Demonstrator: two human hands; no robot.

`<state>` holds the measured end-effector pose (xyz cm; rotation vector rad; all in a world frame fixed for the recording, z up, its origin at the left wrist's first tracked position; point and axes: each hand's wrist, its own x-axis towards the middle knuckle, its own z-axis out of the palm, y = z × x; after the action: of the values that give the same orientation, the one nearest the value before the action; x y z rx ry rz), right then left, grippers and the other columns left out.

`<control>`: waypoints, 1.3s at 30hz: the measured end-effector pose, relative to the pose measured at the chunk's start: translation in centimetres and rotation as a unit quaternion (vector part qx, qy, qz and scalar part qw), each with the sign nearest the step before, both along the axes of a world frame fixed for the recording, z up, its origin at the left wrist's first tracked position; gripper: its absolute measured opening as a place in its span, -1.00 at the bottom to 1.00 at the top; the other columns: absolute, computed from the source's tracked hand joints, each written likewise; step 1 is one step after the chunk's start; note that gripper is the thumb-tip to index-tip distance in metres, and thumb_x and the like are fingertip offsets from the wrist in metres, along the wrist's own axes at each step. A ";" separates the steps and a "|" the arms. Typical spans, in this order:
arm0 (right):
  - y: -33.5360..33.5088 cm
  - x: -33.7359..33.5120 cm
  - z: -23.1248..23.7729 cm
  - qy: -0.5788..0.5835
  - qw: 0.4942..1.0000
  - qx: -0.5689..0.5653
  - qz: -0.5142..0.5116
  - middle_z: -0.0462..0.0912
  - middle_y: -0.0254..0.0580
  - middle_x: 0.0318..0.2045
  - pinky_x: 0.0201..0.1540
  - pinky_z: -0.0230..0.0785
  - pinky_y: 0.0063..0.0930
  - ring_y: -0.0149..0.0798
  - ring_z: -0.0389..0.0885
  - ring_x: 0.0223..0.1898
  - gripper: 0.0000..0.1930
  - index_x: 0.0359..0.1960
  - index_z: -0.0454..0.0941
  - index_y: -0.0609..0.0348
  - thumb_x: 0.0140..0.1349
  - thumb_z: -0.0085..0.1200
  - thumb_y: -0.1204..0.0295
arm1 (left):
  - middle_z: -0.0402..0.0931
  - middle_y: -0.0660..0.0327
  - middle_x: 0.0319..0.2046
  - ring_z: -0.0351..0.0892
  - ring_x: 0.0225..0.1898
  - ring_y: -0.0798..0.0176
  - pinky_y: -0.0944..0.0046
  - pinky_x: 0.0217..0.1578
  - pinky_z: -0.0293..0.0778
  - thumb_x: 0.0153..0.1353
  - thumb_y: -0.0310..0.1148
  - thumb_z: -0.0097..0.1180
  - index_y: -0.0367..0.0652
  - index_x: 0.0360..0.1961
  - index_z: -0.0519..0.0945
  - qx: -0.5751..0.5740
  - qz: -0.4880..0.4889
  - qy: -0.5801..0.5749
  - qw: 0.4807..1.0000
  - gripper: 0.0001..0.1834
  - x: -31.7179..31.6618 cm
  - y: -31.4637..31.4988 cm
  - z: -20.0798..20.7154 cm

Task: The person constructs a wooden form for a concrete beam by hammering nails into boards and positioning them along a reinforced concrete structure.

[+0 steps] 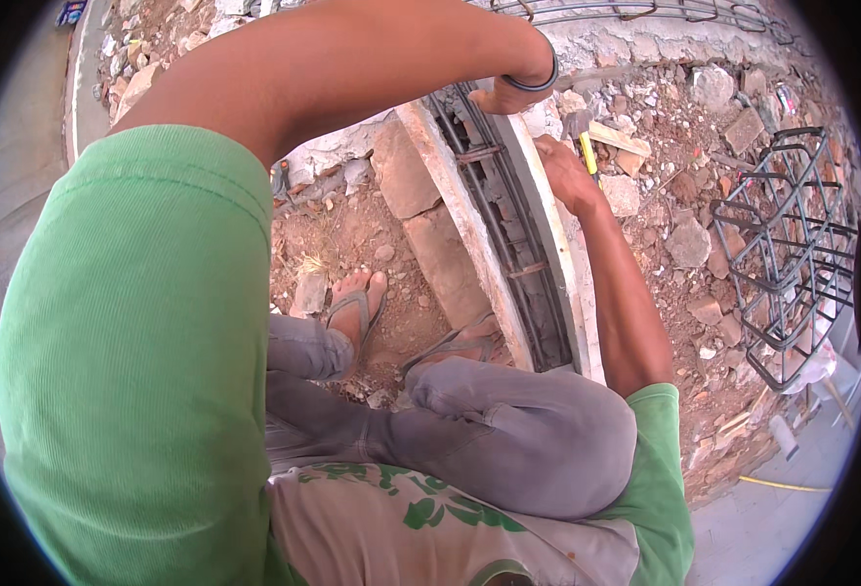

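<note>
Two long boards stand on edge as a narrow form, the left board (469,230) and the right board (555,230). Between them run steel reinforcing bars (497,215) with ties across, over a grey bed. My left hand (510,96) reaches over to the form's far end, a black band at its wrist; its fingers are mostly hidden. Against the outer side of the right board, my right hand (565,176) is closed with its fingers curled. Whatever it may grip cannot be made out. Just beyond it lies a hammer (588,154) with a yellow-and-black handle.
Rubble and broken bricks (689,242) cover the ground on the right, with a bent steel rebar cage (782,254) on them. A stone slab (445,259) lies left of the form. My sandaled foot (357,308) is near it. More rebar (635,12) runs along the far edge.
</note>
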<state>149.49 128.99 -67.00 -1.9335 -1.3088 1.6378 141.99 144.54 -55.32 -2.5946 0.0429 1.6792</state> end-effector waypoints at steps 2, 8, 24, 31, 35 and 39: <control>-0.6 -0.3 -0.3 -0.007 1.000 -0.003 0.003 0.48 0.07 0.07 0.13 0.27 -0.30 -0.01 0.47 0.09 -0.57 0.06 0.55 0.23 0.33 -0.13 0.19 | 0.64 0.05 -0.24 0.62 -0.19 -0.02 0.01 -0.19 0.53 -0.27 -0.40 0.41 -0.16 -0.18 0.67 -0.021 0.030 -0.025 0.999 -0.52 -0.8 -0.3 0.1; 0.2 -1.0 1.9 0.051 0.998 -0.004 -0.027 0.68 -0.03 -0.19 0.06 0.32 -0.37 -0.16 0.58 -0.11 -0.56 -0.05 0.61 0.19 0.05 -0.17 0.38 | 0.63 0.10 -0.39 0.64 -0.32 0.19 0.17 -0.27 0.54 -0.01 -0.26 0.36 -0.17 -0.18 0.64 -0.111 0.220 -0.376 0.893 -0.64 -6.6 1.8 6.7; -0.6 -0.5 -7.3 -0.041 0.995 0.091 -0.006 0.62 0.12 -0.09 0.07 0.37 -0.25 0.03 0.57 -0.01 -0.65 -0.11 0.62 0.20 0.18 -0.17 0.39 | 0.62 -0.01 -0.16 0.62 -0.09 -0.01 0.10 -0.05 0.52 0.01 -0.13 0.30 -0.18 -0.20 0.68 0.102 0.386 -0.250 0.882 -0.60 1.4 2.0 -8.7; -0.4 -0.2 -7.8 -0.046 0.994 0.082 -0.052 0.66 0.02 -0.14 0.05 0.39 -0.28 -0.05 0.62 -0.07 -0.64 -0.13 0.66 0.06 0.12 -0.17 0.47 | 0.68 0.13 -0.24 0.66 -0.18 0.11 0.08 -0.13 0.53 -0.13 -0.02 0.46 -0.21 -0.26 0.71 0.038 0.348 -0.013 0.937 -0.48 3.4 2.2 -13.7; -0.3 0.1 -8.6 -0.018 0.996 0.084 -0.036 0.61 0.14 -0.08 0.10 0.36 -0.25 0.01 0.58 0.00 -0.65 -0.12 0.63 0.21 0.15 -0.12 0.36 | 0.69 0.16 -0.36 0.67 -0.28 0.15 0.10 -0.18 0.55 -0.13 -0.03 0.47 -0.16 -0.47 0.74 0.041 0.332 -0.026 0.942 -0.60 3.7 2.4 -15.6; -0.3 -0.1 -7.3 0.001 0.995 0.077 -0.056 0.59 0.21 -0.06 0.14 0.34 -0.23 0.04 0.55 0.06 -0.62 -0.10 0.61 0.28 0.18 -0.08 0.30 | 0.69 0.12 -0.38 0.68 -0.30 0.14 0.10 -0.23 0.57 -0.17 -0.17 0.48 -0.15 -0.51 0.74 0.023 0.303 -0.051 0.951 -0.71 3.2 3.0 -17.7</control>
<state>149.37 128.72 -74.34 -1.8772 -1.2618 1.4411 145.19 147.50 -72.97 -2.8257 -0.8684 1.6432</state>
